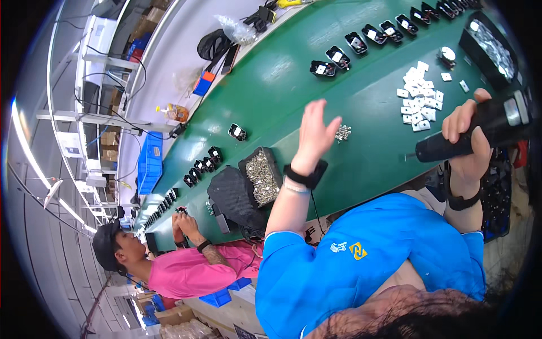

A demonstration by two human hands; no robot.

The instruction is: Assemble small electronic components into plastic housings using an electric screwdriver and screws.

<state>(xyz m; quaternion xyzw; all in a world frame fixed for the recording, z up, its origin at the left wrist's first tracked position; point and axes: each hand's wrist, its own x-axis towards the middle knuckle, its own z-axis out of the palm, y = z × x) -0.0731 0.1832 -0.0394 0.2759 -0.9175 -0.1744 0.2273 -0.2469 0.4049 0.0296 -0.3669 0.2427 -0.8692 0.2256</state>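
My right hand [477, 135] is wrapped round a thick black electric screwdriver [446, 148], whose thin bit points left over the bench. My left hand [317, 133] is stretched out above the green bench, fingers extended and thumb apart, with nothing in it. Beside its thumb lies a small pile of metal screws [342, 133]. Between my hands, farther back, is a heap of small white square plates [419, 101]. A small round white-topped part [447, 55] stands behind the heap. Both my wrists carry black bands.
Rows of black housings [356, 42] line the bench's far side, and one housing [237, 132] stands apart. A black box of small metal parts [261, 176] sits left of my left forearm. At the back right is a black bin of clear bags [491, 48]. A co-worker in pink [192, 271] works at left.
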